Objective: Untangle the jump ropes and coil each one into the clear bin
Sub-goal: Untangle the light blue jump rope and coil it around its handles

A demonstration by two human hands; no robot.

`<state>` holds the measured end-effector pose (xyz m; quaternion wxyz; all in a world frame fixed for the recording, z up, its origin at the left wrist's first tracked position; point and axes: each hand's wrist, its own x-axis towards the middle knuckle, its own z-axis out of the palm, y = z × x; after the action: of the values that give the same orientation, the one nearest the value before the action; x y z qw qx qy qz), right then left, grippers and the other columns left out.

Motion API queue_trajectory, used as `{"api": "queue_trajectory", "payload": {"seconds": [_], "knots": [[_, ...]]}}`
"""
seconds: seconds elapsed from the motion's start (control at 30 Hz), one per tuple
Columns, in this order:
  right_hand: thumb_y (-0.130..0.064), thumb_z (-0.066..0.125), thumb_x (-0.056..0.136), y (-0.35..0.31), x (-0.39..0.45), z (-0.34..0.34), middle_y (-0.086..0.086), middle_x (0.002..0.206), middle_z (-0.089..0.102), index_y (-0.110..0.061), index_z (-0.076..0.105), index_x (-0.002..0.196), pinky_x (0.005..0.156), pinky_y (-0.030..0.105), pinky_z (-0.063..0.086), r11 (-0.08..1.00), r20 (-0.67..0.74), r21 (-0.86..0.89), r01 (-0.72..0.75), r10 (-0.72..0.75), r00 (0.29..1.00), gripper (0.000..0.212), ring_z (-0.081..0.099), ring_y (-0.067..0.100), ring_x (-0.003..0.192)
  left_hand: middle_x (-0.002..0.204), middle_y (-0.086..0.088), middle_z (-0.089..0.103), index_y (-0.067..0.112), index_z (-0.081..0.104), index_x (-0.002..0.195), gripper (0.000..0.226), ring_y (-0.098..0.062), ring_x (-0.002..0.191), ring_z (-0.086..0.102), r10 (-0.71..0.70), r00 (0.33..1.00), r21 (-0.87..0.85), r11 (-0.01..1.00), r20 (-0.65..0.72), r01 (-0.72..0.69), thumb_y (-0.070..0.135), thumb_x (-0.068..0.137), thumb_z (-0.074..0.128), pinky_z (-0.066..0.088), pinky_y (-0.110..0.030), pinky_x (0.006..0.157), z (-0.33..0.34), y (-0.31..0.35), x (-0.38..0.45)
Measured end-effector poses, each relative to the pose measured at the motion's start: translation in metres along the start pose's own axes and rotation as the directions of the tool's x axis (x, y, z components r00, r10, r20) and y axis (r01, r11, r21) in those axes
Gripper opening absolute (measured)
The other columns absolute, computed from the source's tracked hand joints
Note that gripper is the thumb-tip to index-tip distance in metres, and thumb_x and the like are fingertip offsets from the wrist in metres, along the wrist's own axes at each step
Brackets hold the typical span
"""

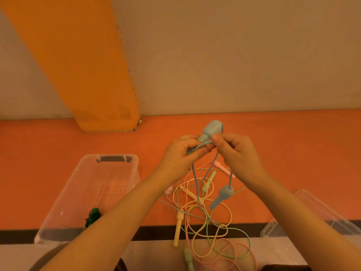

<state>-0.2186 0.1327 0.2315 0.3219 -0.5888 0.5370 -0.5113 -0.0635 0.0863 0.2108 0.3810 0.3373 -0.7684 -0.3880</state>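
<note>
Between both hands (182, 153) (235, 151): blue rope (211, 130), gripped.

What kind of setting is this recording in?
Hard to say; probably an indoor tabletop set up for a sorting task: an orange table against a plain wall, a clear bin, and tangled jump ropes.

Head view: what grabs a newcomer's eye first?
Both hands raised mid-frame: the left hand grips a blue handle and the right hand pinches its blue cord. Below them, a pastel rope tangle sprawls over the orange table, beside the clear bin at left.
</note>
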Motion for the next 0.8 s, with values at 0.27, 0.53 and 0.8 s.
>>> {"api": "queue_trajectory", "payload": {"seconds": [0.27,0.53,0.8], "knots": [[-0.012,0.061,0.09,0.041,-0.011,-0.005,0.01,0.062,0.05,-0.001,0.067,0.082,0.056,0.029,0.039,0.981,0.245,-0.068,-0.182,0.193,0.95,0.015,0.045,0.015,0.056,0.085,0.006,0.065,0.022,0.07,0.084,0.012,-0.027,0.072,0.067,-0.088,0.963,-0.098,0.993,-0.254,0.065,0.021,0.087,0.058,0.038,-0.016,0.041,-0.02,-0.003,0.009],[-0.014,0.055,0.095,0.064,-0.015,-0.012,-0.007,0.057,0.059,-0.021,0.065,0.067,0.063,0.028,0.043,0.967,0.281,-0.158,-0.2,0.238,0.93,0.031,0.06,0.02,0.065,0.077,-0.003,0.067,0.025,0.067,0.087,0.022,-0.002,0.068,0.065,-0.156,0.914,-0.137,0.984,-0.375,0.112,0.008,0.095,0.054,0.04,-0.015,0.042,-0.046,-0.004,0.013],[-0.014,0.053,0.095,0.038,-0.004,-0.008,0.007,0.064,0.054,-0.018,0.069,0.081,0.055,0.016,0.04,0.989,0.154,-0.096,-0.113,0.127,0.98,0.022,0.051,0.005,0.055,0.077,-0.008,0.068,0.014,0.073,0.082,0.026,-0.003,0.058,0.054,-0.145,0.945,0.04,0.986,-0.292,0.164,0.035,0.085,0.058,0.041,-0.029,0.055,-0.038,-0.018,0.011]]}}
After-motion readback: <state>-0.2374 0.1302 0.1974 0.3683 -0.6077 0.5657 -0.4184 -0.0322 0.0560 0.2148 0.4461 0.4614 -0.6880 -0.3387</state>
